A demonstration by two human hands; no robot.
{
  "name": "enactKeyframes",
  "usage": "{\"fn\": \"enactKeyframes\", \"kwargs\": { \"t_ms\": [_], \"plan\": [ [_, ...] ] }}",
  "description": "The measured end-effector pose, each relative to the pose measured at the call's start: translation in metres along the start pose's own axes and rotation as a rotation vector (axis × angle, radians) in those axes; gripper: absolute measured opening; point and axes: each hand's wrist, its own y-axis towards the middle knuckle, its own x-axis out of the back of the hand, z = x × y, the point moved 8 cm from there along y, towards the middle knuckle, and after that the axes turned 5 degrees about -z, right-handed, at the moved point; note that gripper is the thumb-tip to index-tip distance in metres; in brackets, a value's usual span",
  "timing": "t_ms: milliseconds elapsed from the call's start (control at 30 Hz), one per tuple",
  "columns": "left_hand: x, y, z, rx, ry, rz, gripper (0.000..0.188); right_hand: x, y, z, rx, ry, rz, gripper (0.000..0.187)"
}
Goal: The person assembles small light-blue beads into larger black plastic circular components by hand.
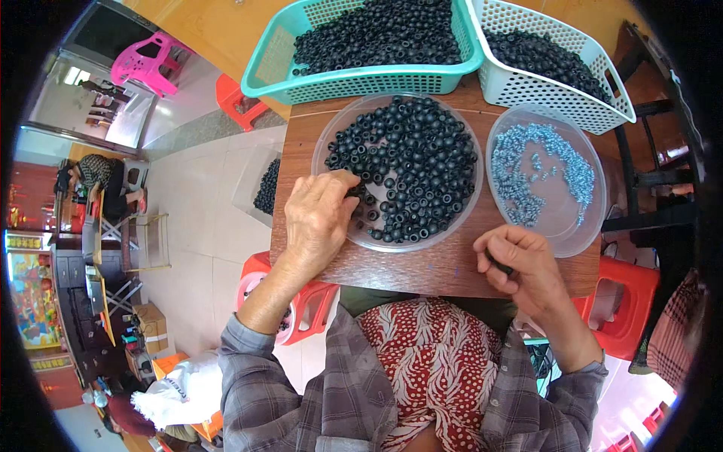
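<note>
On the brown wooden table, a round clear tub (480, 181) holds many small, black, hollow round pieces (422, 162). My left hand (320, 215) reaches over the tub's left rim, thumb and fingers closed together among the pieces. Whether a piece is pinched there is hard to make out. Just off the table's front right, my right hand (520, 264) is curled around a black hollow piece (498, 264), which shows between the fingers. Beyond that hand, a second clear tub (576, 241) contains small light-blue pieces (520, 169), spread in a ring.
A teal basket (361, 81) and a white basket (550, 105), both filled with black pieces, stand at the table's far side. Red stools (621, 309) flank the table. On the left floor sits a container of black pieces (267, 184). Another person (105, 177) sits far left.
</note>
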Motion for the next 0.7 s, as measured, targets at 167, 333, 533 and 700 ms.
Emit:
{"fn": "enactKeyframes", "kwargs": {
  "t_ms": [167, 333, 533, 700],
  "plan": [
    [-0.024, 0.01, -0.029, -0.173, -0.028, 0.184, 0.039, 0.027, -0.006, 0.045, 0.148, -0.087, -0.152, 0.021],
    [-0.052, 0.004, -0.051, -0.321, -0.13, 0.36, 0.039, 0.058, 0.004, 0.105, 0.374, -0.212, -0.199, 0.023],
    [-0.042, 0.003, -0.01, -0.243, -0.071, 0.334, 0.035, 0.112, 0.021, 0.187, 0.546, -0.324, -0.338, 0.021],
    [-0.023, 0.01, 0.021, 0.026, -0.205, 0.232, 0.032, 0.18, 0.058, 0.269, 0.674, -0.386, -0.444, 0.02]
  ]
}}
